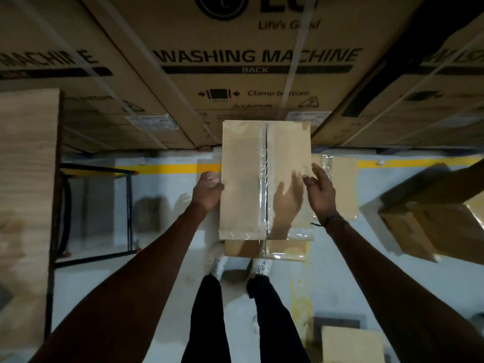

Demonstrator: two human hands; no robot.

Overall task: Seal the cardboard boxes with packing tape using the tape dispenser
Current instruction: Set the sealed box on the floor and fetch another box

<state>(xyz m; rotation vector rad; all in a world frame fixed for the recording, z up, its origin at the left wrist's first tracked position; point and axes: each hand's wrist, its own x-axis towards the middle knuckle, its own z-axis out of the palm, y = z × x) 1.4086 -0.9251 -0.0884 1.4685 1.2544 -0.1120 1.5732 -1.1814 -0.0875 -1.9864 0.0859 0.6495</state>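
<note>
Both forearms reach out from the camera: the left hand (pixel 207 191) curls its fingers round the left edge of the taped cardboard box (pixel 246 179), steadying it on another box (pixel 264 248) below, while the right hand (pixel 320 191) hovers loosely spread just off its right edge, holding nothing. No tape dispenser is visible. Washing machine cartons (pixel 248 74) wall in the far side, with a taped box (pixel 340 184) just behind the right hand.

A box (pixel 246 179) sits on a lower box (pixel 264 248), just ahead of the person's shoes (pixel 258 265). Left hand (pixel 207 191) at its left edge, right hand (pixel 319 189) over its right edge. Washing-machine cartons (pixel 251 64) stand behind; a table (pixel 26 179) stands left.
</note>
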